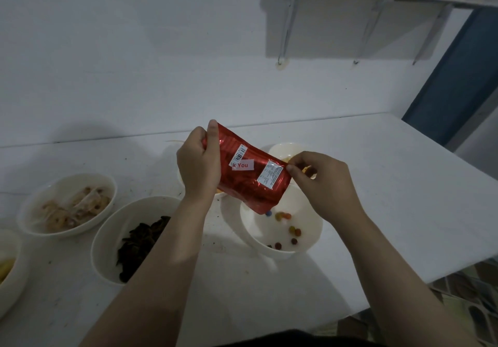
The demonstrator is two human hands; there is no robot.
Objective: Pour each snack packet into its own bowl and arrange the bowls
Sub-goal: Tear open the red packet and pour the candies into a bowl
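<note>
At frame centre, my left hand grips the crinkly red foil snack packet by its upper end; my right hand pinches the edge, tilted over the white bowl. Light, limp, slippery: hold by the seams.

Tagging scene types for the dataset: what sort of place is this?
Probably a home kitchen or utility corner: a white counter against a plain white wall, a bracketed wall shelf above, and patterned floor tiles at lower right.

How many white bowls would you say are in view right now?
5, perhaps more hidden: far-left edge bowl, pale-snack bowl, dark-snack bowl, candy bowl under the red packet, and back bowl behind the right hand.
</note>
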